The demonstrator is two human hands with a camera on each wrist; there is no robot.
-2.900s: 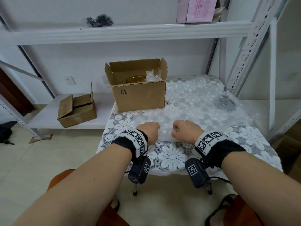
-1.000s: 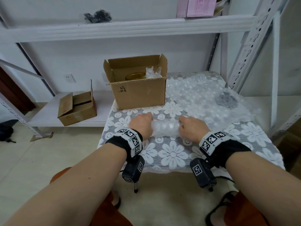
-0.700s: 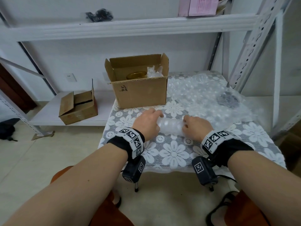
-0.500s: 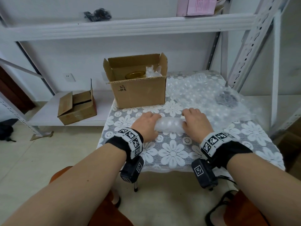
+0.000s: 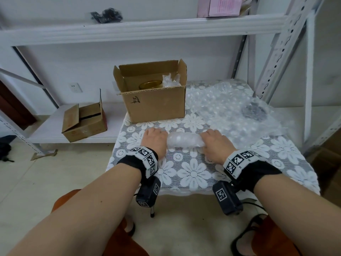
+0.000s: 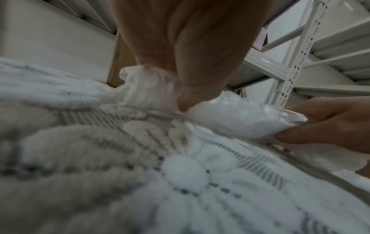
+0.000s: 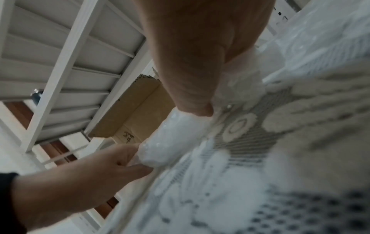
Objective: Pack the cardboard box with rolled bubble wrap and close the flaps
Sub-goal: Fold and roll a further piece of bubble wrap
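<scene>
- The bubble wrap roll (image 5: 185, 140) lies crosswise on your worktop (image 5: 193, 174), on the lace flower cloth, near the front edge and between your two hands.
- Your left hand (image 5: 154, 142) covers the roll's left end. In the left wrist view the thumb (image 6: 200, 79) presses down on the wrap and the fingers curl over it, so this grip is clamped on the roll.
- Your right hand (image 5: 216, 144) sits on the right end in the same way. In the right wrist view its thumb tip presses the wrap against the cloth, so that grip too is clamped on the roll.
- Just beyond your right hand, a loose sheet of bubble wrap (image 5: 230, 108) spreads over the far right part of the worktop. A dark round thing (image 5: 254, 111) shows through it; you cannot tell what it is.
- The cardboard box (image 5: 153, 97) stands at the far left of the worktop, well apart from the roll, with its flaps upright and open.
- Inside the box you can see a gold round lid (image 5: 150, 84) and, beside it on the right, a wad of clear wrap (image 5: 170, 81).
- A smaller cardboard box (image 5: 84, 121) rests on the low shelf to the left.
- A pink box (image 5: 221, 5) sits on the upper shelf, with a dark bundle (image 5: 107, 14) further left.
</scene>
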